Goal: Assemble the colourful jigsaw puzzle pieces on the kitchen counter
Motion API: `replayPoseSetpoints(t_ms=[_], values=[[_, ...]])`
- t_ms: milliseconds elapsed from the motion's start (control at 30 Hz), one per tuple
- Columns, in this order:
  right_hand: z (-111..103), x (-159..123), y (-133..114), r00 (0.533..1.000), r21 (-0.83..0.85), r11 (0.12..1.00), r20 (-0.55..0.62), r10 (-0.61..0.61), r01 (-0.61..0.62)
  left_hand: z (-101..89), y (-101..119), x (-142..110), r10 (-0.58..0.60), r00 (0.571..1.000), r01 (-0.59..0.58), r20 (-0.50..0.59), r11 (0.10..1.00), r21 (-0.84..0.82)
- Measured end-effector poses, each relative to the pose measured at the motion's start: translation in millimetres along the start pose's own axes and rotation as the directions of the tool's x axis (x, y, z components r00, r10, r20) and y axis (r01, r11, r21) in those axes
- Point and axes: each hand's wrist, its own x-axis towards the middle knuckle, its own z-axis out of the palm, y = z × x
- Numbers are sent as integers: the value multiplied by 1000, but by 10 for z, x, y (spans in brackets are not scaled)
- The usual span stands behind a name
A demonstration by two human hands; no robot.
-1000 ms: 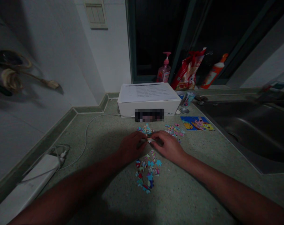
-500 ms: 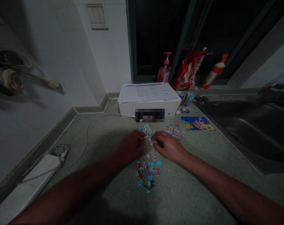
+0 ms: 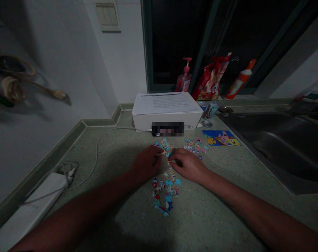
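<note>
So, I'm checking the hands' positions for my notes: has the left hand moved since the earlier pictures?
Yes, slightly: the left hand has drawn back leftward, away from the right hand, judged against the white box behind them.

- Left hand [image 3: 145, 163] and right hand [image 3: 189, 165]: curled, fingertips close together among small multicoloured cardboard jigsaw pieces [image 3: 165, 190] on speckled green countertop [image 3: 117, 217].
- Pieces: loose clusters above, below and right of hands.
- Blue printed cartoon picture card [image 3: 221, 138]: right of pieces, beside stainless steel sink [image 3: 279, 147].
- White rectangular box [image 3: 166, 120]: beyond pieces.
</note>
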Motion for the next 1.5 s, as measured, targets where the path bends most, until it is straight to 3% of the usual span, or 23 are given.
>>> replayPoseSetpoints(t_ms=[333,433,567,867,1167,1367,1500], values=[[-19,3,-68,995,59,996,81,-66,62,-19,28,8,-10,1000,10,10,1000,14],[0,28,-22,1000,34,999,9,-28,27,-14,23,9,2,1000,-2,-1,1000,-3],[49,83,62,986,-105,989,-141,92,-107,1,5,4,-5,1000,5,-4,1000,-5],[142,134,120,989,-180,978,-119,84,-105,-27,43,20,-26,999,25,20,1000,15],[110,134,85,979,65,985,-115,166,-159,-39,59,16,50,997,-49,59,999,-15],[160,142,73,975,369,912,-62,215,-178,-30,21,-8,49,987,-44,153,998,-38],[186,143,101,967,441,876,-63,246,-194,-8,-9,-16,85,982,-82,172,996,-24]])
